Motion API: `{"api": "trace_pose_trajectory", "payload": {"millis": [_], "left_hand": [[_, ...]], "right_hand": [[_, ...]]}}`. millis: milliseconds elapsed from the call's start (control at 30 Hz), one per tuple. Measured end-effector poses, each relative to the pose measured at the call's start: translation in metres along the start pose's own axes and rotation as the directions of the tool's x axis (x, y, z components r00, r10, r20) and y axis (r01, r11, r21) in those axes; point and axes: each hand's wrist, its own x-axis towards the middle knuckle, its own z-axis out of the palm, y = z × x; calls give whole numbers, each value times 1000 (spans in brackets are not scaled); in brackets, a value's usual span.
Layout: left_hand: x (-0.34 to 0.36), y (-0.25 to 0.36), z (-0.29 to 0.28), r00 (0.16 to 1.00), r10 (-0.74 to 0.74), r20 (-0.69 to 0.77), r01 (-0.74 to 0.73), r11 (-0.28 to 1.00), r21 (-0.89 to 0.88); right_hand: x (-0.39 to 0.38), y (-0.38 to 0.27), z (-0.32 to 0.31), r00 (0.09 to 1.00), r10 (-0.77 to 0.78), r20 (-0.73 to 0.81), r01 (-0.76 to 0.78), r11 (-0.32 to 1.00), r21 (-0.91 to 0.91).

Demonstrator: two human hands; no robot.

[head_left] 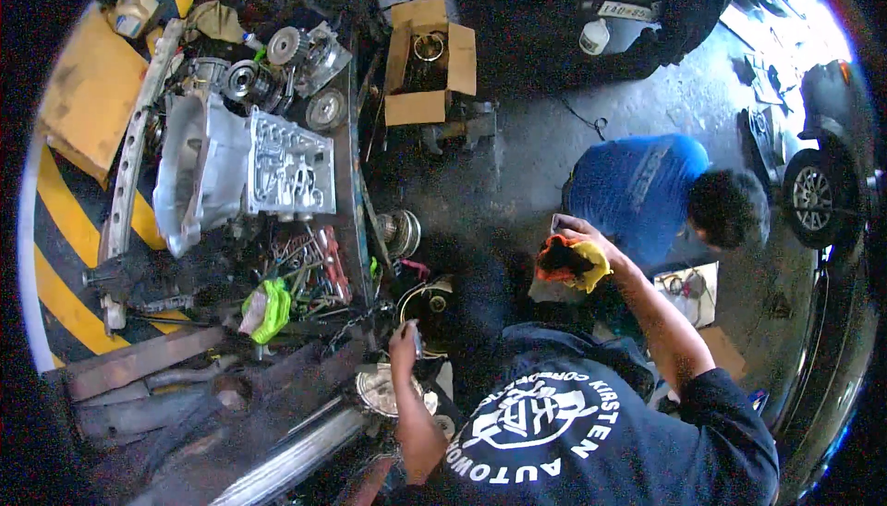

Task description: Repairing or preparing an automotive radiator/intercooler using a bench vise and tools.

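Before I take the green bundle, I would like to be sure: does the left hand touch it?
Apart. The head view shows the left hand well to the right of the green bundle, with dark background plainly visible between them.

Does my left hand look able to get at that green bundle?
Probably yes: the green bundle lies uncovered, off to the left of your left hand, though that hand seems busy holding a grey piece.

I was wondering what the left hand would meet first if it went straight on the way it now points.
Most likely the thin, pale curved band just ahead of the left hand in the picture; depth is unclear, so it might pass above it instead.
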Motion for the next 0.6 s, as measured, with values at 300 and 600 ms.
{"api": "trace_pose_trajectory", "payload": {"millis": [300, 600], "left_hand": [[121, -88, 72, 958, 78, 277, -286, 363, 887], [232, 43, 79, 990, -125, 72, 134, 981, -140]], "right_hand": [[113, -109, -84, 984, -51, -169, 63, 996, 65], [304, -269, -128, 996, -16, -87, 8, 996, -87]]}}
